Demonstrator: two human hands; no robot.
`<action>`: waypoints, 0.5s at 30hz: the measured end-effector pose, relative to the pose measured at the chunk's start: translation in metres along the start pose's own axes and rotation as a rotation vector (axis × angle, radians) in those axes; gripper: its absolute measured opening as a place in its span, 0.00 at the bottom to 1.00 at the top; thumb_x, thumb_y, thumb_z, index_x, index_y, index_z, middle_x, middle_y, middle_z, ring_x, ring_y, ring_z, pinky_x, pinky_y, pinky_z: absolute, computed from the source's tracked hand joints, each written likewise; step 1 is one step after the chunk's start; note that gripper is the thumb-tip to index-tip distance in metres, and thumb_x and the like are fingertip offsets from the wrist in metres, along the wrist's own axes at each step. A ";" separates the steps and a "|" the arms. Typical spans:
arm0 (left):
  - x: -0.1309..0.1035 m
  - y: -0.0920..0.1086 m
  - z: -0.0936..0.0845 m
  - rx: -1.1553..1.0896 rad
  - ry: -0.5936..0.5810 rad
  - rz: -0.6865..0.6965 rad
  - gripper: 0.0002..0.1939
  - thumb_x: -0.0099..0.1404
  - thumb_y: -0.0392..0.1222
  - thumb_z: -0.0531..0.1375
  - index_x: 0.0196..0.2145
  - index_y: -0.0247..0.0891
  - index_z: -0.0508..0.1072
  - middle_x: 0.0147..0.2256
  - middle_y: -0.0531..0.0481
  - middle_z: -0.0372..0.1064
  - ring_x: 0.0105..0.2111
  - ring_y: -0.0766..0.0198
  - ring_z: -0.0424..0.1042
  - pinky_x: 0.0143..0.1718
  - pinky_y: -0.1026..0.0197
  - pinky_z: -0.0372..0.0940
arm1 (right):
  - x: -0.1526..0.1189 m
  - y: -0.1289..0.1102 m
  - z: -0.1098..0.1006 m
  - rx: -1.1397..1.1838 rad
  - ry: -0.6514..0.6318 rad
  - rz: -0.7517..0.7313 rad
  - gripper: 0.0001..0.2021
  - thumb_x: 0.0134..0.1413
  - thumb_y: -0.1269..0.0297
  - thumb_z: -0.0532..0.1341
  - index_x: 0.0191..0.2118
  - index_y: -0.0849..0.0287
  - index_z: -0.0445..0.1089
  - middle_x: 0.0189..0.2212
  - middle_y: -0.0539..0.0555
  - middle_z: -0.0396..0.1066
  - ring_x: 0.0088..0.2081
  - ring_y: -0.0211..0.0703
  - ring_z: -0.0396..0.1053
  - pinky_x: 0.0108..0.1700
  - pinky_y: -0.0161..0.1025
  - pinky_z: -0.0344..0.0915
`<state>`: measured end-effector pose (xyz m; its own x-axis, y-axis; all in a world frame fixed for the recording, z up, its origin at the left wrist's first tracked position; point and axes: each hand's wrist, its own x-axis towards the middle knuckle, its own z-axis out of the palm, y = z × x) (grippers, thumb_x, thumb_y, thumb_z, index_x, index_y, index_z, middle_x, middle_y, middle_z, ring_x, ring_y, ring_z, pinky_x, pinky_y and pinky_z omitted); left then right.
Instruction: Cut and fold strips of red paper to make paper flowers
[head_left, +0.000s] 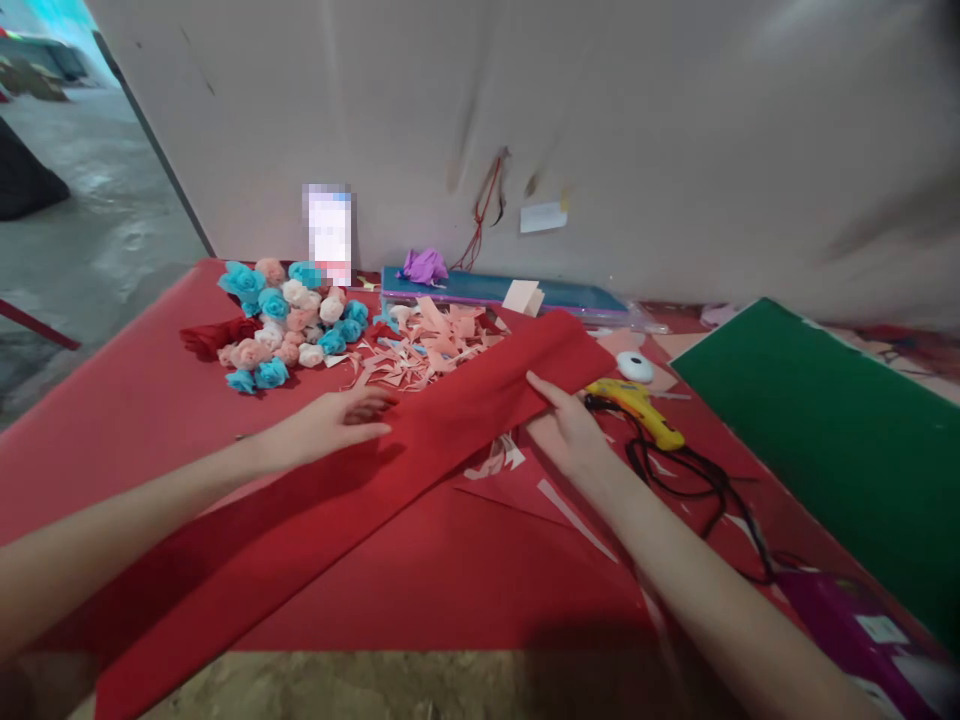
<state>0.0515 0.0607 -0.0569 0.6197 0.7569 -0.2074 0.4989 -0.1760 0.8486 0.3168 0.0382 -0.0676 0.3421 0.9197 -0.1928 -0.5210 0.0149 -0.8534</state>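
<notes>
A long red strip (442,420), of paper or cloth I cannot tell, slants across from the lower left to the middle of the table. My right hand (564,425) grips its far part, thumb on top and fingers hidden underneath. Over the strip's left edge hovers my left hand (345,422), its fingers loosely bent and apart, with nothing visible in them. Behind the strip lies a heap of pink paper scraps (442,345). Blue, pink and white paper flowers (289,320) are bunched at the back left, beside a dark red flower (214,338).
Right of the strip lie a yellow glue gun (645,412) with a tangled black cord (705,480) and a white round object (634,366). A green board (832,440) covers the right side. Further back are a purple crumpled piece (424,266) and a pale wall (600,130).
</notes>
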 end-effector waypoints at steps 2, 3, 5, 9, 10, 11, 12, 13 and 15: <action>0.019 0.008 -0.002 -0.027 -0.072 -0.038 0.23 0.53 0.51 0.61 0.43 0.35 0.69 0.44 0.47 0.71 0.46 0.54 0.68 0.47 0.58 0.62 | 0.001 0.001 0.002 0.043 0.022 -0.023 0.12 0.45 0.74 0.60 0.38 0.56 0.70 0.35 0.48 0.75 0.41 0.38 0.71 0.47 0.36 0.67; 0.025 0.011 -0.002 -0.033 -0.111 -0.057 0.21 0.51 0.50 0.63 0.39 0.34 0.72 0.40 0.48 0.73 0.42 0.54 0.70 0.43 0.59 0.64 | 0.002 0.001 0.003 0.062 0.036 -0.033 0.11 0.45 0.74 0.59 0.37 0.56 0.70 0.35 0.47 0.75 0.41 0.37 0.71 0.48 0.36 0.67; 0.030 0.016 -0.001 -0.057 -0.169 -0.091 0.16 0.48 0.47 0.65 0.31 0.34 0.74 0.31 0.50 0.74 0.35 0.56 0.72 0.36 0.61 0.65 | 0.003 -0.001 0.003 0.092 0.061 -0.043 0.10 0.47 0.74 0.58 0.37 0.57 0.70 0.35 0.47 0.76 0.42 0.36 0.71 0.49 0.35 0.66; 0.033 0.017 0.007 -0.217 -0.268 -0.174 0.11 0.44 0.42 0.67 0.28 0.36 0.75 0.28 0.52 0.75 0.29 0.62 0.73 0.32 0.62 0.67 | -0.001 -0.002 0.003 0.126 0.081 -0.006 0.06 0.49 0.70 0.58 0.33 0.57 0.71 0.32 0.48 0.76 0.42 0.37 0.71 0.49 0.36 0.66; 0.035 0.016 0.009 -0.267 -0.285 -0.188 0.12 0.44 0.42 0.67 0.28 0.36 0.76 0.28 0.52 0.75 0.29 0.62 0.73 0.31 0.62 0.67 | -0.005 0.000 0.004 0.127 0.075 0.017 0.05 0.48 0.69 0.59 0.32 0.57 0.71 0.31 0.48 0.76 0.42 0.38 0.71 0.49 0.37 0.66; 0.036 0.015 0.012 -0.316 -0.298 -0.200 0.12 0.43 0.42 0.68 0.28 0.37 0.76 0.29 0.52 0.75 0.29 0.62 0.73 0.31 0.62 0.68 | -0.011 0.003 0.006 0.125 0.064 0.046 0.04 0.46 0.69 0.60 0.31 0.57 0.71 0.30 0.49 0.76 0.41 0.41 0.72 0.49 0.39 0.67; 0.038 0.014 0.014 -0.363 -0.307 -0.207 0.14 0.42 0.43 0.68 0.28 0.37 0.76 0.29 0.51 0.75 0.29 0.62 0.73 0.31 0.62 0.68 | -0.017 0.007 0.008 0.120 0.051 0.077 0.04 0.44 0.68 0.62 0.30 0.58 0.71 0.29 0.49 0.76 0.41 0.43 0.72 0.48 0.42 0.67; 0.041 0.013 0.017 -0.406 -0.314 -0.211 0.15 0.41 0.44 0.69 0.28 0.36 0.76 0.30 0.51 0.75 0.29 0.62 0.74 0.32 0.62 0.68 | -0.024 0.013 0.011 0.113 0.037 0.110 0.05 0.41 0.69 0.64 0.30 0.58 0.71 0.29 0.50 0.76 0.40 0.45 0.72 0.48 0.44 0.68; 0.044 0.012 0.021 -0.482 -0.327 -0.210 0.18 0.38 0.45 0.70 0.29 0.36 0.76 0.31 0.49 0.76 0.30 0.61 0.74 0.33 0.61 0.68 | -0.037 0.024 0.016 0.103 0.015 0.167 0.09 0.36 0.71 0.66 0.30 0.59 0.71 0.29 0.52 0.76 0.40 0.49 0.72 0.47 0.47 0.68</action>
<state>0.0974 0.0791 -0.0663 0.7298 0.4986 -0.4678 0.3479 0.3183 0.8819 0.2794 0.0104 -0.0733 0.2552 0.9069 -0.3351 -0.6484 -0.0966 -0.7552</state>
